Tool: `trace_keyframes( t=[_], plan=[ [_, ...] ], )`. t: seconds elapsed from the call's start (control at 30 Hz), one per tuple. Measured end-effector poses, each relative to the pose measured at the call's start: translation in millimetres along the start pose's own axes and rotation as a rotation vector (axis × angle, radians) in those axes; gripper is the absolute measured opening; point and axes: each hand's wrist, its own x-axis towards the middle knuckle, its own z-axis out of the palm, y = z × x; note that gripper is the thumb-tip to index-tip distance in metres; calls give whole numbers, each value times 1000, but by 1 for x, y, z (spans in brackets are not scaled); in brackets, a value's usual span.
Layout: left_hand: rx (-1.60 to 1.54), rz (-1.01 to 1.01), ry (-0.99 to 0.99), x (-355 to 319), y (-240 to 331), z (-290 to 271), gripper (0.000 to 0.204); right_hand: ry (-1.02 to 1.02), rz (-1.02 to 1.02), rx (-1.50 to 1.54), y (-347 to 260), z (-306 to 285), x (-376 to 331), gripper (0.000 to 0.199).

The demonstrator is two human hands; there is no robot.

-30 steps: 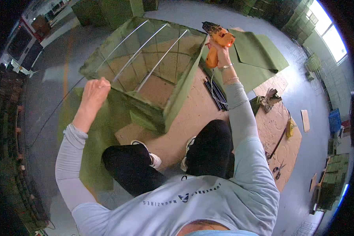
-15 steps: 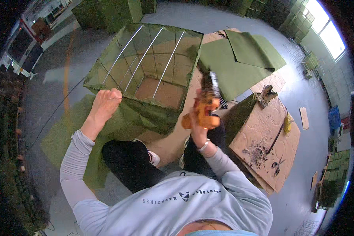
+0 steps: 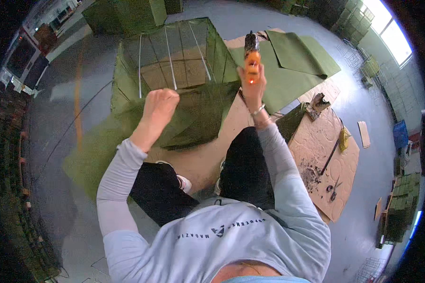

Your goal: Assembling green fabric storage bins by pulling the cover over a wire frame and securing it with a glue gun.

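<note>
A wire-frame box covered in green fabric point(image 3: 123, 70) stands in front of me, with pale metal rods point(image 3: 170, 56) across its open side. My left hand point(image 3: 158, 111) is a fist at the near edge of that side, closed on the green fabric; its fingertips are hidden. An orange handheld power tool point(image 3: 252, 68) is gripped in my right hand point(image 3: 253, 89), just right of the box. Its dark front end points away from me and a small red light glows at the rear. The exact kind of tool cannot be made out.
Flat green fabric sheets point(image 3: 302, 54) lie beyond on the floor. To my right, a cardboard-topped block point(image 3: 311, 127) bears scissors point(image 3: 334, 188), a dark rod with a yellow wrapping point(image 3: 344, 139) and scattered black bits. A dark cable point(image 3: 75, 120) crosses the floor at left.
The box has turned and tipped, its near fabric flap now covering more of the opening. My left hand moved right and nearer; my right hand carried the tool up and away from me.
</note>
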Motion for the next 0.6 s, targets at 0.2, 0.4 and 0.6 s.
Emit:
trace_keyframes(
  t=[0.2, 0.4, 0.6],
  plan=[
    [88, -234, -108, -22, 9, -32, 16, -120, -150, -326, -17, -63, -20, 25],
    [247, -432, -77, -103, -42, -55, 16, -299, 497, 505, -54, -106, -79, 18],
    [367, -550, -78, -118, -51, -57, 29, -162, 673, 836, -60, -97, -101, 18]
  ],
)
